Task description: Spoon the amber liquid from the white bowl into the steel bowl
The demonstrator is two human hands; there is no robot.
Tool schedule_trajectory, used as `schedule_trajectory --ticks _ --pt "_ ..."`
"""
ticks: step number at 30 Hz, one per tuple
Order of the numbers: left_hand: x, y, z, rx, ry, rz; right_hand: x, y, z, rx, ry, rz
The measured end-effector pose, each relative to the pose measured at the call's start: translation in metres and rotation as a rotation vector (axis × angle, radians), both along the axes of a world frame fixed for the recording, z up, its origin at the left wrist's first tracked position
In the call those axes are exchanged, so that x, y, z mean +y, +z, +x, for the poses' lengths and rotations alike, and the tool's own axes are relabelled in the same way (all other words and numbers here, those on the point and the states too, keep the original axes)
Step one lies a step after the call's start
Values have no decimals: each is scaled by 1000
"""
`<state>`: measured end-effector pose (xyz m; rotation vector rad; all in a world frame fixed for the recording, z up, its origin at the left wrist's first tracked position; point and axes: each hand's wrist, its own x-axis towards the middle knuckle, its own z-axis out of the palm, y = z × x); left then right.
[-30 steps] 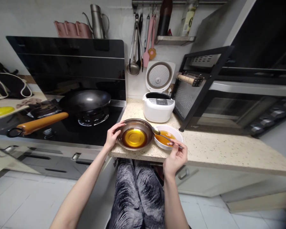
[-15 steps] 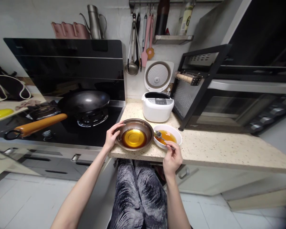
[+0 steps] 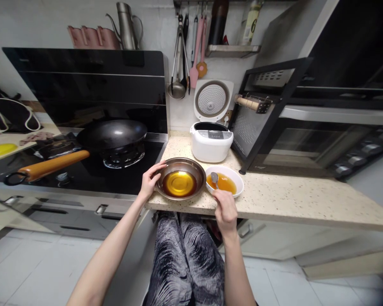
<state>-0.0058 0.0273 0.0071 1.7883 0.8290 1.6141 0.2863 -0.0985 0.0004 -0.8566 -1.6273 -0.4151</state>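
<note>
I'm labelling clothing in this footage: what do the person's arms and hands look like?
The left hand and right hand are ungloved, with no ring, watch or bracelet showing. The left forearm and right forearm are bare, without visible sleeves.

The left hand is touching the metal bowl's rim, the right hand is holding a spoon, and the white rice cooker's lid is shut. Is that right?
Not quite: the lid of the white rice cooker is open, as the head view shows. The left hand is touching the metal bowl's rim, and the right hand is holding a spoon.
</note>
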Motion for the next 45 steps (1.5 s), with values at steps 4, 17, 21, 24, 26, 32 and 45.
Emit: schedule_trajectory --ticks 4,17,21,24,26,32,45 --pt "-1 1 0 -1 -5 2 0 2 -2 44 -31 24" --pt "-1 1 1 4 0 -1 -6 10 -24 356 -156 104" --pt "-1 1 0 4 0 0 -7 12 -27 369 -172 119" --pt "-1 1 0 12 3 0 -7 14 -27 387 -199 121" --pt "0 1 0 13 4 0 -8 14 -27 402 -217 125" --pt "-1 1 0 3 2 -5 -10 15 -29 421 -226 142" --pt "0 1 1 2 -2 2 -8 10 -47 518 -14 3"
